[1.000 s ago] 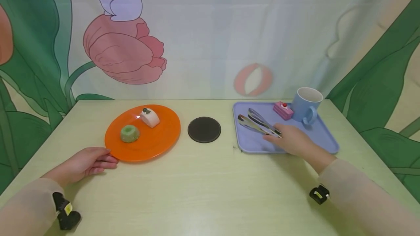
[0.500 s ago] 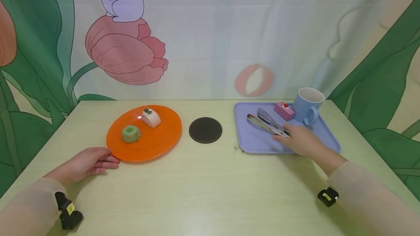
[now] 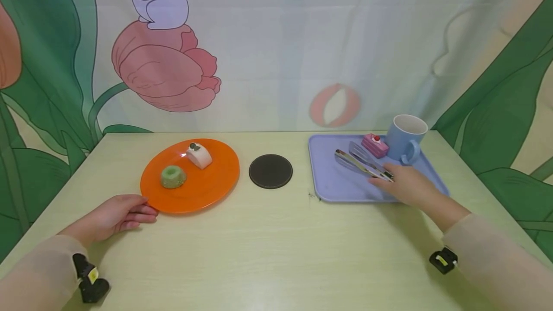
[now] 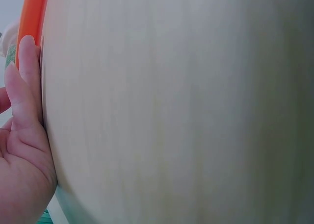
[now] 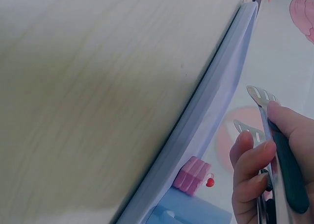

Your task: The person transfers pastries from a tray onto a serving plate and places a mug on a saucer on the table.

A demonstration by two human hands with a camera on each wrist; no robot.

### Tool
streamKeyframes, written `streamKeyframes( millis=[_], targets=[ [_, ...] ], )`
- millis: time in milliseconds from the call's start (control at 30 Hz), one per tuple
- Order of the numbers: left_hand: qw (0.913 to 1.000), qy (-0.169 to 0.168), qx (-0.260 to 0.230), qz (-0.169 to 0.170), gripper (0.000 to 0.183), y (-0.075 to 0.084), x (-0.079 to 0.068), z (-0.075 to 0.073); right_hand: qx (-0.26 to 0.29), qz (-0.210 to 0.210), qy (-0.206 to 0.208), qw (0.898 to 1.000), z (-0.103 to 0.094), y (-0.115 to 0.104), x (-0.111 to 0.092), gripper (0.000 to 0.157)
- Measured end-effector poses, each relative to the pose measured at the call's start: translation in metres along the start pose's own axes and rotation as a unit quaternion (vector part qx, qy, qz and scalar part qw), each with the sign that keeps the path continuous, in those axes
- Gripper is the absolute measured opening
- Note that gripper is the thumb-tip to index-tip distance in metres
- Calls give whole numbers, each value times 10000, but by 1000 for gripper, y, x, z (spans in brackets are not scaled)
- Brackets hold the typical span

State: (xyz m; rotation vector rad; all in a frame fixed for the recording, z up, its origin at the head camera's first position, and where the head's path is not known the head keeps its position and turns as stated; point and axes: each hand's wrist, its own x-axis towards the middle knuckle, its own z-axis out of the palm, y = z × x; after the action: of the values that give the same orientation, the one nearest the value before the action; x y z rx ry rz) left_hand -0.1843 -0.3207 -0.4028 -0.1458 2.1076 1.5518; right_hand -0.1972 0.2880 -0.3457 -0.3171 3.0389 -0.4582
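While the right grip [image 3: 406, 185] curls its fingers and thumb round the handles of the tongs [image 3: 364, 167], the two metal arms stand spread apart, reaching forward and left of it, raised over the lavender tray [image 3: 330, 186]. Just beyond that grip, a pink cake slice [image 3: 375, 146] with a red topping and a blue mug [image 3: 403, 134] crowd the tray's far right part, side by side. Well to its left, a black disc [image 3: 270, 171] lies on the desk [image 3: 259, 248], between tray and orange plate [image 3: 211, 181]. The left grip [image 3: 116, 216] pinches the plate's near left rim between thumb and fingers. Ahead and to the right of it, the plate carries a green pastry [image 3: 172, 177] and, farther off, a white cake piece [image 3: 200, 157]. Behind the desk hangs a printed curtain [image 3: 255, 47].
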Motion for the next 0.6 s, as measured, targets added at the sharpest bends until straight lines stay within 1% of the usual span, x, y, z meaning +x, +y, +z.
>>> streamKeyframes(
  millis=[67, 200, 267, 400, 467, 533, 600],
  targets=[
    [10000, 5, -1, -6, 44, 0, 0, 0, -45, 55, -40, 10000, 0, 2, 0, 57],
    [10000, 16, -12, -25, 44, -1, 0, 0, -110, 120, -85, 9998, -1, 4, -2, 56],
    [10000, 20, -30, -35, 44, -1, 0, 0, -139, 145, -99, 9997, 0, 6, -2, 59],
    [10000, 18, -34, -34, 44, 1, 0, 1, -289, 174, -32, 9994, 0, 12, -3, 68],
    [10000, 12, -36, -32, 44, 1, 0, 1, -341, 178, 6, 9993, -1, 14, -3, 70],
    [10000, 8, -21, -20, 44, 1, 0, 1, -403, 251, -34, 9989, -2, 16, -2, 75],
    [10000, 6, 2, -8, 45, 0, -1, 1, -425, 379, -135, 9983, -3, 18, -2, 83]
  ],
)
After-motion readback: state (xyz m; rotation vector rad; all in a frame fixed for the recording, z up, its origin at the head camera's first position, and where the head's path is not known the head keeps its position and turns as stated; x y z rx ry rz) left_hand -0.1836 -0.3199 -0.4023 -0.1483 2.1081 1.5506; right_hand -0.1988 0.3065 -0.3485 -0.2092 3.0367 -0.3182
